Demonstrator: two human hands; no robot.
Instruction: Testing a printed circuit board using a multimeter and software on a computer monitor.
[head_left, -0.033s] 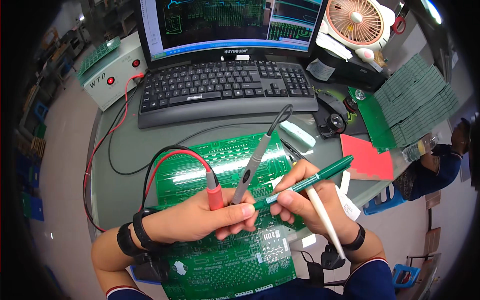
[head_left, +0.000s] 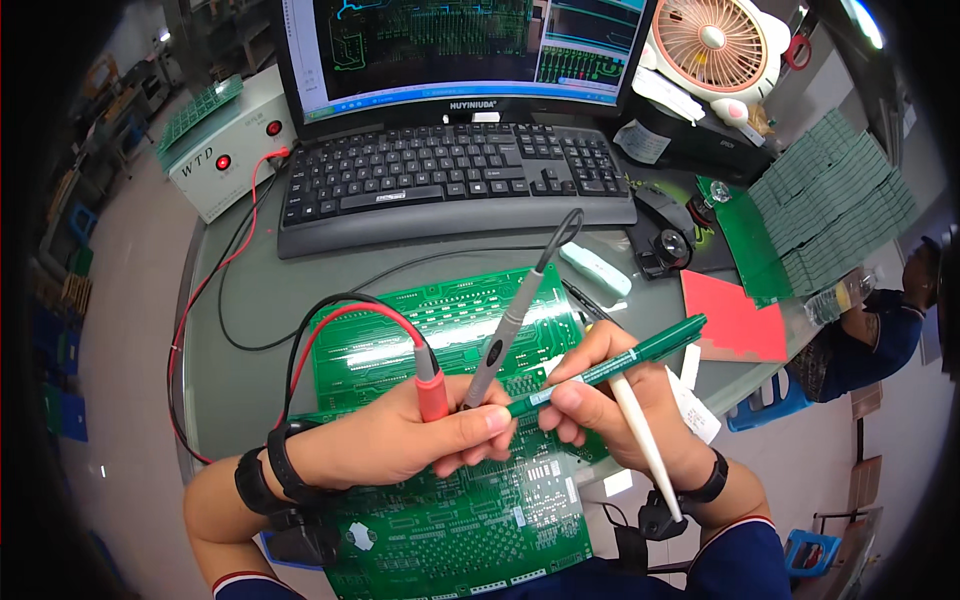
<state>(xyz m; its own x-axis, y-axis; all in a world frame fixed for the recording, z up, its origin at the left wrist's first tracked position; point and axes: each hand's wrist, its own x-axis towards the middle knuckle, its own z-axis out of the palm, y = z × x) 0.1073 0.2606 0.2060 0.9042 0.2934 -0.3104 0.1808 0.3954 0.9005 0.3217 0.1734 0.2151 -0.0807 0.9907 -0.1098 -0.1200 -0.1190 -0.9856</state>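
A large green circuit board (head_left: 450, 530) lies flat on the desk in front of me. My left hand (head_left: 380, 445) rests over it and grips two test probes together, a red probe (head_left: 431, 392) and a grey probe (head_left: 505, 335). Their red and black leads loop back across the board. My right hand (head_left: 630, 400) holds a green marker pen (head_left: 640, 355) whose tip meets my left fingers. A white pen-shaped tool (head_left: 645, 450) is also tucked in that hand, pointing down toward my wrist. Both wrists wear black bands.
Behind the board sit a black keyboard (head_left: 450, 180), a monitor (head_left: 450, 40) and a white tester box (head_left: 225, 150) with red lights. At right are a black mouse (head_left: 665, 240), a red card (head_left: 735, 320), stacked green boards (head_left: 830, 200) and a small fan (head_left: 710, 40). Another person (head_left: 870, 320) sits at far right.
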